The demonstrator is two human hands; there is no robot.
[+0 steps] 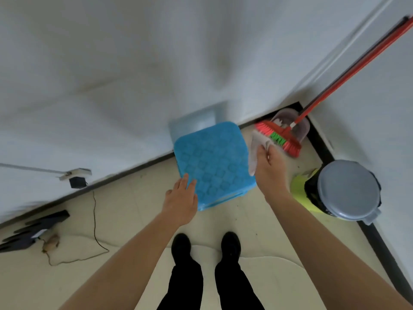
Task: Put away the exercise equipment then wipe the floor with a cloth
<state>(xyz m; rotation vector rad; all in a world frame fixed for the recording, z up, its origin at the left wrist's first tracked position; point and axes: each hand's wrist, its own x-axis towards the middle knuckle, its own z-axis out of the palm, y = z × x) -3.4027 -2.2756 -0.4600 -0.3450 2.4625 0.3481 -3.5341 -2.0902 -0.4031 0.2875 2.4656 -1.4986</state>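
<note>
A white cloth [257, 148] hangs from my right hand [269, 168], which grips it above the right edge of a blue plastic stool [214, 162]. My left hand [181, 198] is open, with straight fingers over the stool's near left corner; I cannot tell whether they touch it. The stool stands on the cream floor against the white wall. Dark exercise gear [31, 231] lies on the floor at the far left, by the wall.
A red-handled broom [288, 139] and a clear dustpan [297, 121] lean in the corner to the right. A grey-lidded bin [348, 189] with a yellow-green body stands at the right wall. A thin cord [95, 220] runs across the floor at left. My feet [205, 245] are below the stool.
</note>
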